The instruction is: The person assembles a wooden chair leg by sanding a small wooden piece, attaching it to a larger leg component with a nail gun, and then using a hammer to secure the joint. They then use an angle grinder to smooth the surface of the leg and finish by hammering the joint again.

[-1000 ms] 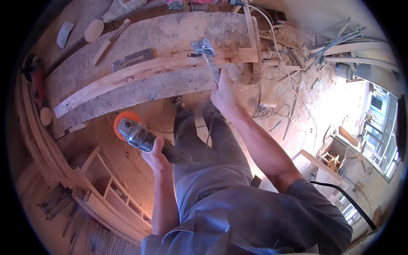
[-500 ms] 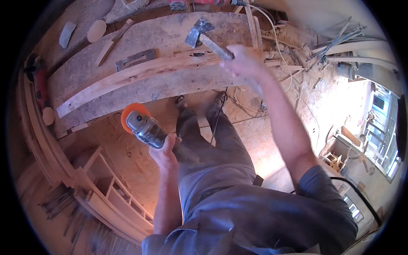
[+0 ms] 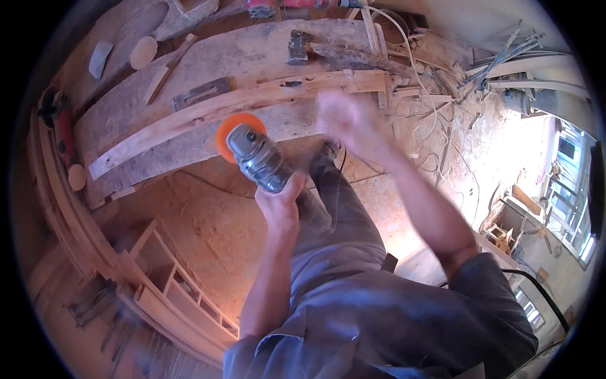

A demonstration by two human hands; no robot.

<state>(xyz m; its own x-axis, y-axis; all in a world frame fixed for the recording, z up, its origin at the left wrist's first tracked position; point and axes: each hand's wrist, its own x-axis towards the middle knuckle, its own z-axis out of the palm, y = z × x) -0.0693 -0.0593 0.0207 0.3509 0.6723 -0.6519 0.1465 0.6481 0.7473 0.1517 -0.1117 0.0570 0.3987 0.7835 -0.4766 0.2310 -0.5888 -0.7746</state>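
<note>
My left hand [image 3: 281, 205] is closed around the body of an angle grinder [image 3: 259, 158], held in front of my legs with its orange disc [image 3: 241, 136] toward the bench. My right hand [image 3: 344, 120] is smeared by motion above the near edge of the bench, and its fingers cannot be made out. Beyond it, a hatchet [image 3: 298, 47] with a dark metal head and wooden handle lies on the bench, apart from the hand. A long, slightly curved wooden piece [image 3: 208, 114] with a dark notch lies along the bench's near side.
On the worn wooden bench [image 3: 246, 47] lie a slotted metal plate [image 3: 201, 93], a wood stick [image 3: 169, 69] and a round wooden disc [image 3: 144, 52]. Another red grinder [image 3: 63, 129] rests at the left. Cables [image 3: 435, 120] trail over the floor at right. A wooden frame [image 3: 170, 278] stands lower left.
The hatchet has left my right hand and lies on the bench. That hand has pulled back toward me. The grinder in my left hand has moved right and closer to the bench.
</note>
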